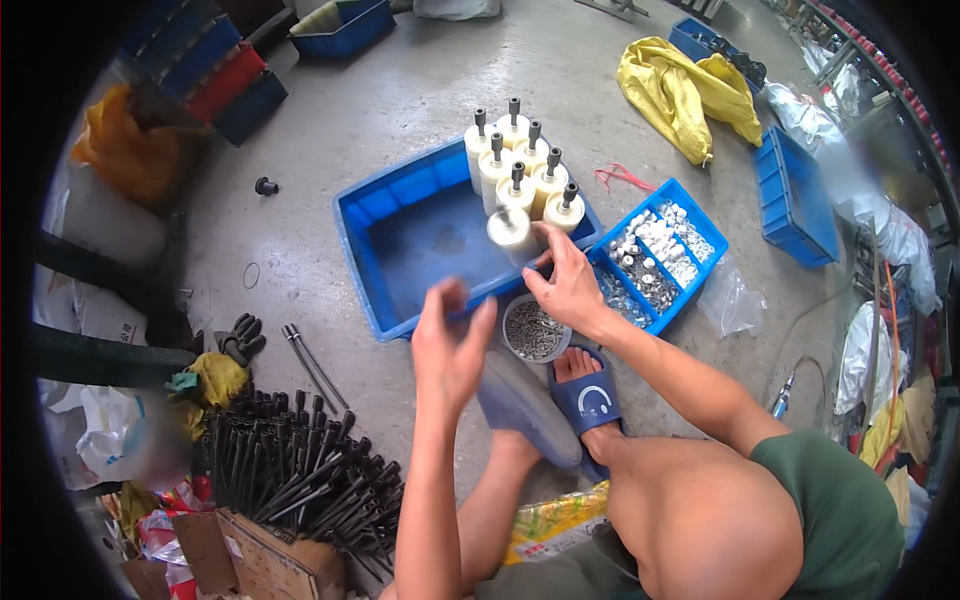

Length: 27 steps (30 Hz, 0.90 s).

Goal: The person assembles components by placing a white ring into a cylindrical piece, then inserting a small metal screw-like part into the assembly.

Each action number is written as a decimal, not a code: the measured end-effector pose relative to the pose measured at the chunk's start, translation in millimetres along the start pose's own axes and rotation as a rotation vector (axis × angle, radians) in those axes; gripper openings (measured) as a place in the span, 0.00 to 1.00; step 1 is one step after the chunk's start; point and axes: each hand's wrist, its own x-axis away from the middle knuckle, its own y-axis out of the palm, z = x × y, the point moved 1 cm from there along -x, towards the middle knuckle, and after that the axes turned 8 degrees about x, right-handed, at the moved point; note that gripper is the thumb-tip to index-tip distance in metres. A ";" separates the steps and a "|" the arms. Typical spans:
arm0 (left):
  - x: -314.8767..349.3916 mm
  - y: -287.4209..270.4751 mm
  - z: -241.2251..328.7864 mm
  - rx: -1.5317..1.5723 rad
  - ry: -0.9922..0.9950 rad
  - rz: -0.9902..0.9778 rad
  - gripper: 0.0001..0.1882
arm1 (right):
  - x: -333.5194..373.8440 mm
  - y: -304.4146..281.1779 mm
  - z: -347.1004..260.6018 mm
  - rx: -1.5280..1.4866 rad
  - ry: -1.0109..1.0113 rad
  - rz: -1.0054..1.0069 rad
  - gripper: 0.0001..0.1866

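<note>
Several cream cylinders [549, 184] with black stems stand upright at the right end of a large blue tray [400, 327]. At the front of the group is a cream cylinder [511, 232] with no black stem showing, its top slightly blurred. My right hand [570, 285] is closed with curled fingers against that cylinder's right side. My left hand [450, 340] is apart from it, over the tray's front edge, with thumb and fingers spread and nothing held. Motion blurs its fingertips. Below the right hand, a round tub [507, 338] holds small metal parts.
A divided blue box [712, 262] of small white and metal parts stands right of the tray. Black rods [300, 470] are heaped at lower left, with two metal rods [312, 365] above. A yellow sack [660, 95] and an empty blue crate [795, 200] lie farther right.
</note>
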 end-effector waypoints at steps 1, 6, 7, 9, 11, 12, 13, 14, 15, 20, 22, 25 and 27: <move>-29.6 8.8 -18.7 0.001 0.045 0.082 0.26 | 2.0 8.1 -1.1 -0.022 -0.056 0.013 0.33; -138.1 19.0 -81.3 0.229 -0.492 0.077 0.38 | -30.6 26.6 34.0 0.426 -0.199 -0.052 0.26; -142.0 -11.0 -111.3 0.216 -0.540 0.138 0.39 | -40.2 27.3 -1.1 0.550 -0.139 -0.297 0.25; -140.9 -20.1 -136.7 0.101 -0.634 0.167 0.38 | -61.3 36.8 -4.4 0.644 -0.018 -0.578 0.24; -136.4 -23.1 -153.5 0.047 -0.740 0.166 0.39 | -78.6 40.6 -0.1 0.671 0.075 -0.790 0.22; -134.1 -26.3 -159.9 0.056 -0.782 0.189 0.40 | -88.8 46.9 0.2 0.708 0.141 -0.879 0.22; -136.5 -15.3 -157.4 0.057 -0.817 0.153 0.41 | -100.2 55.4 27.7 0.670 0.093 -0.915 0.21; -141.9 -2.0 -153.2 0.061 -0.850 0.111 0.41 | -108.5 60.3 56.8 0.634 0.048 -0.947 0.21; -141.3 -11.5 -157.4 -0.013 -0.836 0.082 0.41 | -110.4 65.8 53.0 0.600 -0.033 -1.005 0.21; -147.3 -28.2 -177.8 -0.390 -0.598 0.072 0.41 | -113.8 80.2 59.2 0.690 -0.046 -0.957 0.20; -147.6 -45.4 -196.4 -0.343 -0.638 0.092 0.42 | -112.7 73.5 35.3 0.650 -0.021 -1.005 0.20; -147.5 -39.2 -191.7 -0.394 -0.654 0.101 0.45 | -110.3 53.5 18.0 0.545 0.150 -0.949 0.19; -148.6 -25.5 -176.6 -0.375 -0.662 0.082 0.49 | -107.7 44.6 33.4 0.535 -0.009 -0.785 0.19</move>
